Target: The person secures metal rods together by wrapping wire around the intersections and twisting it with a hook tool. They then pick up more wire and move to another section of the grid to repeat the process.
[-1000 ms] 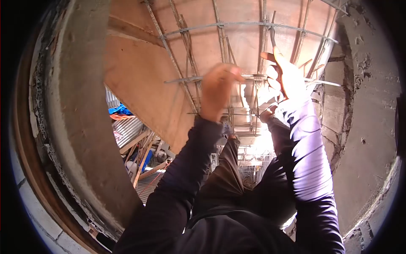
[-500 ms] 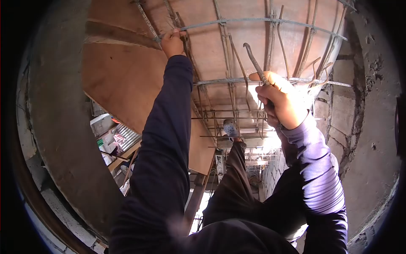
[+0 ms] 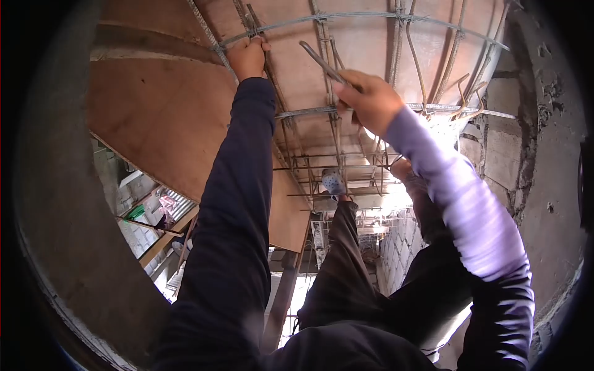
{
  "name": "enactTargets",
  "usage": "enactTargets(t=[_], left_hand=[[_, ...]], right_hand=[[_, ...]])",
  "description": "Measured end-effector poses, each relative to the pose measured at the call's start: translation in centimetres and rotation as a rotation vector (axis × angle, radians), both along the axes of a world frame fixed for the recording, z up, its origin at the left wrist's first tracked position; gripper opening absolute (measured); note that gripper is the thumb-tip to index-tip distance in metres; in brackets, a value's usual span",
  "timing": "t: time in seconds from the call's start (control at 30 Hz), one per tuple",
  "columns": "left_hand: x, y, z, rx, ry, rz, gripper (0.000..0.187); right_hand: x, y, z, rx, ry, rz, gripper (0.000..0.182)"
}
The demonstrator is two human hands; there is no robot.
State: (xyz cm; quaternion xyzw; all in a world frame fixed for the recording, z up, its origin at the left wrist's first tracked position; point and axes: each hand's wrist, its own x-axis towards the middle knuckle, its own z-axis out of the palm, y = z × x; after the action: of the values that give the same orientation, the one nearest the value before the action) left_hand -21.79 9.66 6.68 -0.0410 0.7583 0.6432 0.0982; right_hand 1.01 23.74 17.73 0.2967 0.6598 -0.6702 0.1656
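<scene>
My left hand [image 3: 247, 59] is closed at a crossing of the rebar grid, close against an upright bar [image 3: 269, 74] and just under the upper crossbar [image 3: 359, 15]. What its fingers pinch is hidden. In my right hand [image 3: 370, 99] is a hooked steel rod [image 3: 322, 62], gripped in the fist with its bent tip pointing up and left toward my left hand. The tip is apart from the left hand. The lower crossbar [image 3: 309, 112] runs behind my right hand.
Brown plywood panels [image 3: 154, 117] back the bars and slope down at the left. Rough concrete [image 3: 550, 154] rises on the right, and a dark grey surface [image 3: 55, 185] fills the left. My foot in a perforated shoe [image 3: 334, 181] rests among lower bars, with a drop below.
My right hand has moved left with the hooked steel rod, out of the bright light and closer to my left hand. The left hand stays at the same rebar crossing.
</scene>
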Motion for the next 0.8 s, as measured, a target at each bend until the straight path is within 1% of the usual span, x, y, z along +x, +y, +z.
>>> enactTargets(t=[0.07, 0.1, 0.13, 0.17, 0.2, 0.23, 0.27, 0.33, 0.4, 0.53, 0.6, 0.63, 0.67, 0.73, 0.77, 0.8], left_hand=[[-0.7, 0.0, -0.4, -0.044, 0.026, 0.003, 0.019], [-0.8, -0.1, -0.5, -0.095, 0.050, 0.000, 0.019], [-0.9, -0.3, -0.4, -0.102, 0.044, -0.001, 0.019], [-1.0, -0.5, 0.0, -0.022, -0.050, 0.011, 0.019], [-1.0, -0.7, 0.3, 0.056, -0.146, 0.024, 0.019], [-0.8, -1.0, 0.9, 0.051, -0.207, 0.002, 0.019], [-1.2, -1.2, 0.4, 0.045, -0.210, 0.000, 0.019], [-2.3, -1.3, -0.2, 0.121, -0.278, -0.012, 0.020], [-3.1, -1.2, -0.8, 0.131, -0.290, -0.008, 0.019], [-2.6, -1.1, 0.1, 0.119, -0.272, -0.029, 0.019], [-2.3, -1.4, 0.5, 0.117, -0.281, -0.038, 0.019], [-2.4, -1.5, 0.5, 0.117, -0.295, -0.056, 0.019], [-2.5, -1.5, 0.5, 0.118, -0.290, -0.055, 0.019], [-2.6, -1.8, 0.3, 0.191, -0.297, -0.028, 0.019], [-2.6, -1.9, 0.2, 0.204, -0.322, -0.022, 0.019], [-2.8, -2.2, 0.1, 0.205, -0.319, -0.013, 0.019]], right_hand=[[-2.9, 0.4, -4.5, 0.581, 0.280, 0.127, 0.040], [-4.1, 0.3, -5.1, 0.574, 0.273, 0.131, 0.040], [-5.5, 0.0, -5.5, 0.676, 0.250, 0.141, 0.040], [-6.7, -0.5, -6.1, 0.777, 0.227, 0.149, 0.041], [-7.7, -1.3, -6.7, 0.769, 0.220, 0.146, 0.041], [-8.6, -2.0, -7.5, 0.803, 0.192, 0.119, 0.038], [-9.4, -2.6, -8.4, 0.837, 0.165, 0.091, 0.036], [-10.4, -3.2, -9.7, 0.861, 0.170, 0.084, 0.035], [-11.0, -3.8, -10.7, 0.846, 0.150, 0.057, 0.034], [-10.8, -4.1, -10.9, 0.794, 0.200, 0.022, 0.035], [-10.8, -4.6, -9.9, 0.722, 0.228, -0.207, 0.036], [-11.1, -4.8, -9.4, 0.696, 0.246, -0.261, 0.034], [-12.0, -5.1, -9.8, 0.696, 0.252, -0.261, 0.034], [-14.5, -5.8, -10.7, 0.747, 0.564, -0.518, 0.033], [-15.7, -6.1, -10.3, 0.744, 0.570, -0.514, 0.033], [-16.9, -6.4, -9.8, 0.650, 0.421, -0.545, 0.035]])
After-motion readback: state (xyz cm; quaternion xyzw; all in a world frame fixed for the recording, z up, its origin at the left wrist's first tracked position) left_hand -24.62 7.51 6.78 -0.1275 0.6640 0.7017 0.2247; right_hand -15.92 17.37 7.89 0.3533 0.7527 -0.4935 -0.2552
